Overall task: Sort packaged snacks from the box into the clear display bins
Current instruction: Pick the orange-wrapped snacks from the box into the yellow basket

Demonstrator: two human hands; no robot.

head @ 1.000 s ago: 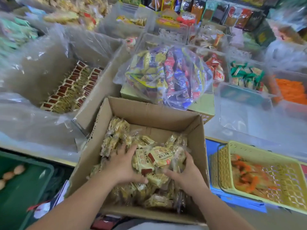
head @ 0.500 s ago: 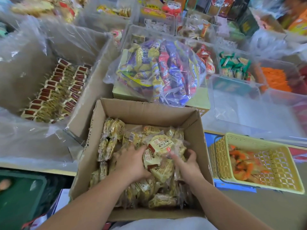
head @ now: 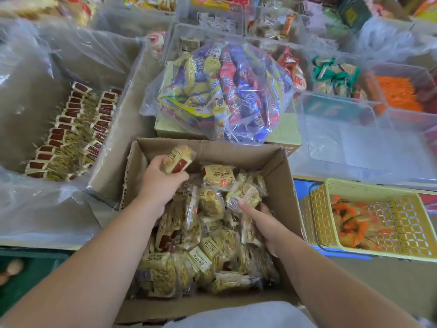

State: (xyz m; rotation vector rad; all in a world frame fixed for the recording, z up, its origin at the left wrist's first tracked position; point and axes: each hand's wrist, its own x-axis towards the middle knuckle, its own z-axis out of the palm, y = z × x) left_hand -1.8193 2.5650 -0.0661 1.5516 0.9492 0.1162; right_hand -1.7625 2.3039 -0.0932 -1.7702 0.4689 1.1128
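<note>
An open cardboard box (head: 281,166) in front of me holds several yellow wrapped snack packets (head: 208,252). My left hand (head: 160,183) is raised over the box's far left part, shut on one packet with a red label (head: 178,159). My right hand (head: 262,218) is down in the box at the right, fingers around a packet with a barcode (head: 243,195). To the left, a large bin lined with clear plastic (head: 30,95) holds neat rows of the same red-labelled packets (head: 71,133).
A clear bag of mixed colourful snacks (head: 224,91) sits on a pale box behind the cardboard box. A clear bin (head: 354,147) stands at right, with filled clear bins behind it. A yellow basket (head: 364,188) sits at right, a green crate (head: 30,268) at lower left.
My left hand has lifted out of the pile with one packet, moving up and to the far left of the box. My right hand stays low in the box among the packets.
</note>
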